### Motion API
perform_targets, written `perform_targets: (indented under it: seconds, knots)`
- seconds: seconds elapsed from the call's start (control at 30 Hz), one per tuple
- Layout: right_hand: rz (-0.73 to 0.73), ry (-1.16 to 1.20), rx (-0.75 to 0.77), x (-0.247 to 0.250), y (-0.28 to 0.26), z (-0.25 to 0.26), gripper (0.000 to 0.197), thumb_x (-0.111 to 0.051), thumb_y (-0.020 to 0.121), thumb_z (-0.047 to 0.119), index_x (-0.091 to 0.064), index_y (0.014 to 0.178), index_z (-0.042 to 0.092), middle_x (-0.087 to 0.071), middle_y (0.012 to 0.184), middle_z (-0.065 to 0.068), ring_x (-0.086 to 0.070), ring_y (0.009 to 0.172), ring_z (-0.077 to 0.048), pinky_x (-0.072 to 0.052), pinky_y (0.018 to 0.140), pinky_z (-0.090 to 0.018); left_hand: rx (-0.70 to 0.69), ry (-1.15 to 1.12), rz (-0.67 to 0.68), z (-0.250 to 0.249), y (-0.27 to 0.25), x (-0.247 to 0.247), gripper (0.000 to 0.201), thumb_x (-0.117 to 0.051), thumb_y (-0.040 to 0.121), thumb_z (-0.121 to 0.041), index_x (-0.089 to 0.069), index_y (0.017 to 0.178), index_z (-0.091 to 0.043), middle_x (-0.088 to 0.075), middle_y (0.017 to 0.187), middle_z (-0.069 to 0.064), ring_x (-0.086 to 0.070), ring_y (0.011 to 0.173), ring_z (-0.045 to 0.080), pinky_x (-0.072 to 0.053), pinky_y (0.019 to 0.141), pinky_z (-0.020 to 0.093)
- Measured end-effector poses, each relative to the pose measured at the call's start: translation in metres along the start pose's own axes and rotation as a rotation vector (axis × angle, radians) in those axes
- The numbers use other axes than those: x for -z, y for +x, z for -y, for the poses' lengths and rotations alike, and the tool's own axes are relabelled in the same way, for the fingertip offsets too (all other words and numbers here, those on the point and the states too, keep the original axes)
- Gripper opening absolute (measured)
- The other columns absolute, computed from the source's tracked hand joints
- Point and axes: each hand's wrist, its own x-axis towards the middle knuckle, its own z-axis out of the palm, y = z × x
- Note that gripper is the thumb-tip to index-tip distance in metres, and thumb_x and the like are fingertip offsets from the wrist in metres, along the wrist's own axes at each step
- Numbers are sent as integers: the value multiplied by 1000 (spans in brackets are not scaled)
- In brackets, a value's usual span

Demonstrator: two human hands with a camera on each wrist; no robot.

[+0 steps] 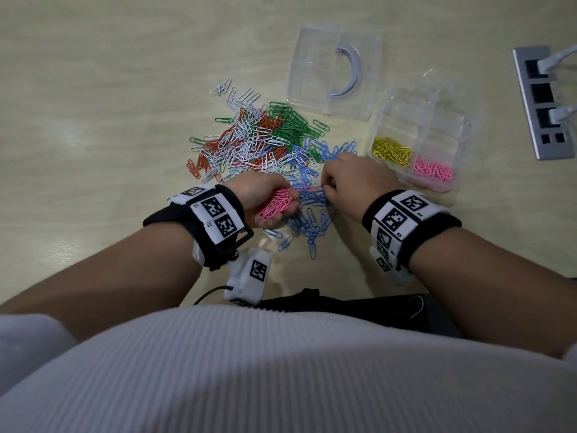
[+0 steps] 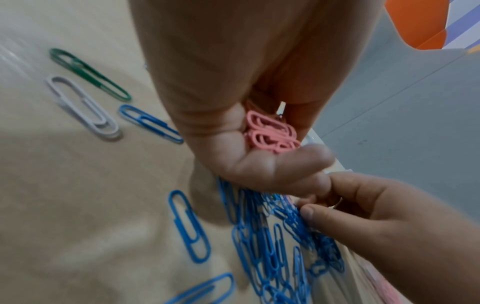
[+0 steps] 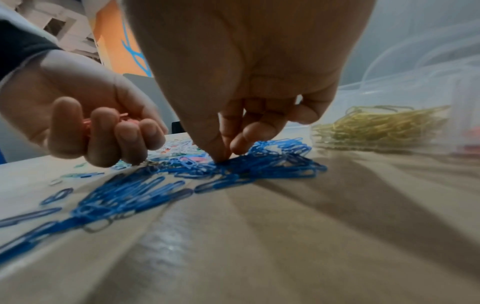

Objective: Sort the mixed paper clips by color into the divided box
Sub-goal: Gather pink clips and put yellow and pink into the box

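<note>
My left hand (image 1: 276,210) grips a bunch of pink paper clips (image 1: 274,204), palm turned inward; the left wrist view shows the pink clips (image 2: 271,135) wedged between its curled fingers and palm. My right hand (image 1: 326,189) points down, and its thumb and forefinger (image 3: 221,153) pinch together in the patch of blue clips (image 3: 259,166); which clip they pinch is hidden. The mixed pile (image 1: 259,142) of white, orange, green and blue clips lies just beyond both hands. The clear divided box (image 1: 468,129) stands at the right with yellow clips (image 1: 392,150) and pink clips (image 1: 434,170) in separate compartments.
The box's clear lid (image 1: 334,73) with a curved handle lies behind the pile. A grey socket panel (image 1: 543,101) with white plugs is set in the table at the far right. Loose blue clips (image 1: 312,235) are scattered toward the table's front edge.
</note>
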Motion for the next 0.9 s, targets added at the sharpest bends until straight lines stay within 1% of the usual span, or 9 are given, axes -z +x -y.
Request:
perform_targets:
  seconds: [0.1,0.17,0.27,0.4,0.53,0.63,0.73,0.8,0.9]
  knots:
    - [-46,34,7,0,0,3,12,-50,91,29,-60,95,26,-52,98,3,-56,95,-23,-38,88,-38,6,0,-5,-1,-2,2,32,-36,100,-20,-54,77,-8,-55,55,8,-46,43,16,-37,35,14]
    - [-43,39,55,-2,2,7,14,-51,92,32,-61,99,26,-53,101,2,-56,97,-24,-38,85,-37,8,15,-10,-1,-3,3,33,-35,100,-21,-54,76,-9,-55,55,8,-45,44,16,-37,34,14]
    - [14,0,113,-6,7,14,16,-51,93,36,-59,103,27,-54,107,0,-56,104,-24,-38,89,-39,7,22,-16,-1,-4,3,34,-35,101,-20,-53,74,-9,-54,54,7,-43,47,16,-35,34,13]
    - [-9,-40,120,-5,10,16,13,-49,93,33,-58,100,26,-55,106,2,-56,102,-22,-36,89,-37,6,6,-24,-3,-5,5,35,-35,101,-20,-54,74,-8,-54,55,7,-43,46,15,-36,35,13]
    - [-93,123,84,2,6,13,8,-50,91,30,-58,94,27,-53,95,7,-55,93,-20,-37,86,-36,3,-8,-32,-4,-3,5,34,-35,101,-20,-54,76,-8,-55,53,8,-46,43,15,-36,35,13]
    - [-153,238,163,5,1,17,10,-52,91,30,-61,94,26,-55,89,11,-56,89,-18,-40,86,-37,3,-13,-8,-7,-1,1,32,-35,101,-21,-55,79,-8,-59,54,7,-54,41,12,-41,36,14]
    - [-176,314,253,5,-5,22,17,-54,91,34,-67,98,25,-62,90,7,-59,88,-17,-43,86,-38,-3,-11,30,-11,0,-7,27,-39,99,-22,-55,84,-7,-60,57,7,-56,42,12,-44,38,15]
    - [-219,379,287,6,-9,21,22,-54,89,36,-69,98,24,-63,89,4,-60,84,-18,-44,80,-36,-18,-18,47,-14,-1,-13,25,-43,98,-21,-56,82,-7,-58,58,6,-55,41,12,-44,38,15]
    - [-330,469,225,14,-17,8,20,-54,90,31,-69,98,21,-58,89,3,-57,79,-17,-43,73,-31,-39,-43,91,-18,2,-22,31,-41,99,-25,-57,78,-10,-57,57,5,-51,47,11,-41,37,14]
